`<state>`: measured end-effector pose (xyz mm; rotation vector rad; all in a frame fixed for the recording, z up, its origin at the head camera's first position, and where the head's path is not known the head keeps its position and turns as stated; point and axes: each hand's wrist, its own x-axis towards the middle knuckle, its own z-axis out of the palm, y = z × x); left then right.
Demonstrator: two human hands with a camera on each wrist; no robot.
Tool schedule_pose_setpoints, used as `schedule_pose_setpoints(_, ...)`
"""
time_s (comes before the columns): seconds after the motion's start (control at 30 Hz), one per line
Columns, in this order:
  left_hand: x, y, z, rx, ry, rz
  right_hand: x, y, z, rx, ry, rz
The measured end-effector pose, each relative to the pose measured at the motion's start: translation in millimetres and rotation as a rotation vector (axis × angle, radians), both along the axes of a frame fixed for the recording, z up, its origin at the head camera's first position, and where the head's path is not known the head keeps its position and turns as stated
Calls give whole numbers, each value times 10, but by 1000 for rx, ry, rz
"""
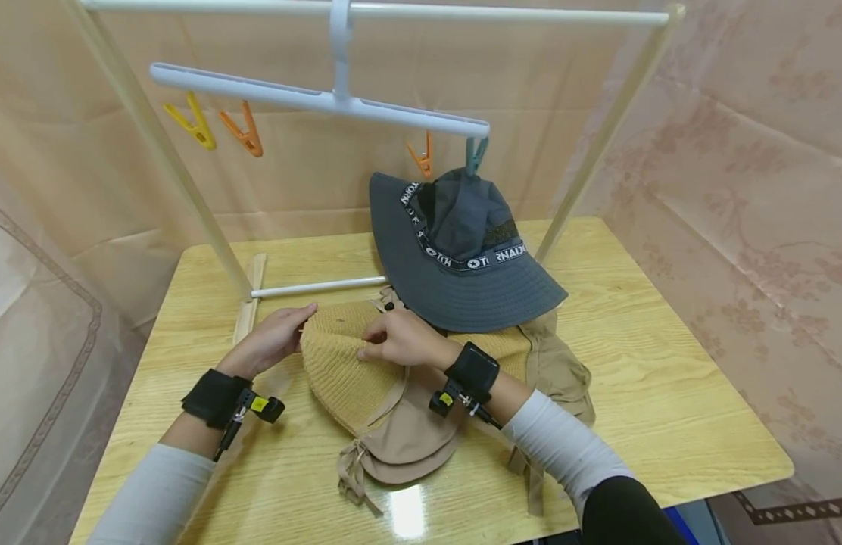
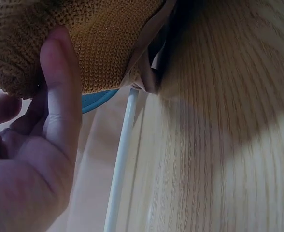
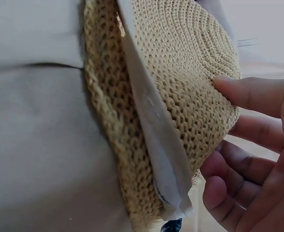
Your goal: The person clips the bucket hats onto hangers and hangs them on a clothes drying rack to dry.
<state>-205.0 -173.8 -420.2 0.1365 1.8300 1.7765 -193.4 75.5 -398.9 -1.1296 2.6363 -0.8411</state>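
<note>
A tan knitted hat lies on the wooden table, on top of a beige cloth hat. My left hand holds the knitted hat's left edge. In the left wrist view its thumb presses on the knit, with the fingers curled behind. My right hand grips the hat's far middle edge. In the right wrist view the thumb lies on the weave and the fingers curl under the rim.
A grey bucket hat hangs from a teal clip on a white hanger, just behind my hands. Orange clips and a yellow one hang empty. The rack's lower bar crosses the table. Another khaki hat lies to the right.
</note>
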Motion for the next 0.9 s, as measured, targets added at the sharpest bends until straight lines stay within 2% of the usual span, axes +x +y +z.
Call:
schedule_pose_setpoints(0.33,13,0,15,101,-44,19,-4,2,-16,-54,-18,1)
schedule_pose_setpoints(0.53,28,-25,20,179,-51,18,-4,-5,-29,-61,5,-7)
schedule_pose_setpoints(0.77,32,-47,-26,98,-5,-21,-11,-30,-42,-66,2,-16)
schedule_pose_setpoints(0.9,28,-63,-56,83,24,-34,-15,-40,-45,-73,6,-24)
